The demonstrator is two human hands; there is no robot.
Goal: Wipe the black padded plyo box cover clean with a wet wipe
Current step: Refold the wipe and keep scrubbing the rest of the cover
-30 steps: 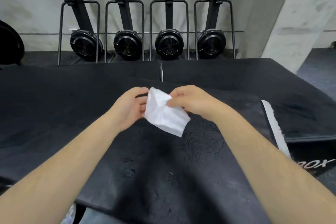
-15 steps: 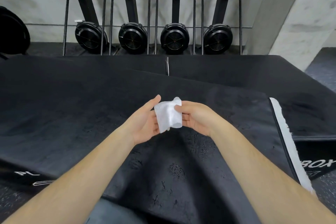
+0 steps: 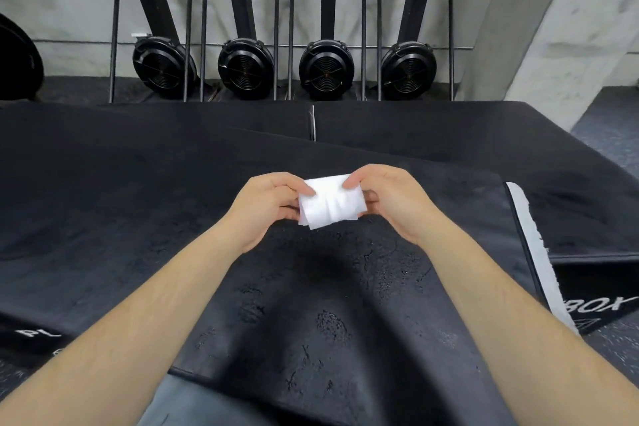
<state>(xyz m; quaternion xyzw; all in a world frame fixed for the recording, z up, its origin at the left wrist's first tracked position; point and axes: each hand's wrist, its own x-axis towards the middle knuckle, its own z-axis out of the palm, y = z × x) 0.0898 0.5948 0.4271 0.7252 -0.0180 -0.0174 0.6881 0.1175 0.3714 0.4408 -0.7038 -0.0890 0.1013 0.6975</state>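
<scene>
Centre frame: left hand [image 3: 266, 206] and right hand [image 3: 390, 201] pinch opposite edges of the folded wet wipe [image 3: 330, 206], thumbs on top, fingers curled beneath, held just above the black padded cover [image 3: 328, 322]. Likely squaring it into a pad before wiping. Cracked, scuffed patches lower centre; rowing machines [image 3: 325, 69] along the top.

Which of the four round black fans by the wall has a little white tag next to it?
The leftmost fan: a small white tag sits at its upper left edge. The other three show none.
</scene>
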